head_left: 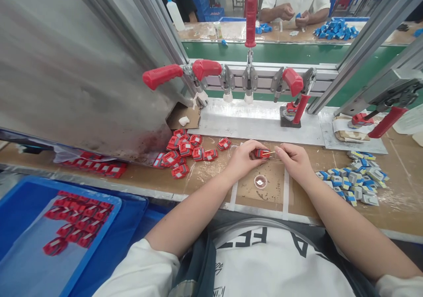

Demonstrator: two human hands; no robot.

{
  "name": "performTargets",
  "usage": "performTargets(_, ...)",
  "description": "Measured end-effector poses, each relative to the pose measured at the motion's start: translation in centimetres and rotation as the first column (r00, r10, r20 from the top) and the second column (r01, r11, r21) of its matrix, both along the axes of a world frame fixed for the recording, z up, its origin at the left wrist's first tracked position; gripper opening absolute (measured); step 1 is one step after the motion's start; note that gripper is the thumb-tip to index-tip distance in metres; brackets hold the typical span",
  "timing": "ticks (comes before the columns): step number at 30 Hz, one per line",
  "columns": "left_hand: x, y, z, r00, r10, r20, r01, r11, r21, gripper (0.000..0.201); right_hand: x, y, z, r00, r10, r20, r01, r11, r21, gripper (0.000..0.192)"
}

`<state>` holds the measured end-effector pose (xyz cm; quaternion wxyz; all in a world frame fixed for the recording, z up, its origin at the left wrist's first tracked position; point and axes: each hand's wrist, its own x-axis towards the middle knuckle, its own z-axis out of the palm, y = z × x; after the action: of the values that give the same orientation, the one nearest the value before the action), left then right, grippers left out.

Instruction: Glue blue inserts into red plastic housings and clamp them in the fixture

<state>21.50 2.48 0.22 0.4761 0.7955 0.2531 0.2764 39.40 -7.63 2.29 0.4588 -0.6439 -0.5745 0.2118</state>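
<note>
We reach both arms forward over the bench (205, 179), and they slant in toward each other, so our 2 hands are close together in the middle. Our left hand (245, 158) is curled narrow, with the thumb and fingers holding a small red block (262, 153). That red block sits between our 2 hands, a bit farther from us than the little round dish (260, 182). Our right hand (293, 159) has its fingers bent in, and it pinches a thin stick (270, 152). The stick points left, at the red block, but it is too small for us to tell if the tip touches. A heap of red blocks (185, 148) lies to the left of our left hand. A pile of blue and grey blocks (357, 179) lies to the right, near our right arm. Red-handled clamps (206, 69) stand behind our hands.
</note>
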Motion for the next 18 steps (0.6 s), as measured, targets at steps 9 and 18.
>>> performTargets(9,0.06,0.08,0.03,0.999,-0.01,0.036,0.009,1.0,0.016,0.027,0.46,-0.18,0.0,0.997,-0.015,0.072,0.013,1.0,0.028,0.044)
performTargets(18,0.08,0.08,0.17,1.0,-0.002,0.011,0.002,1.0,0.006,0.027,0.64,-0.49,0.17,0.98,-0.074,0.184,0.043,0.985,0.17,0.044)
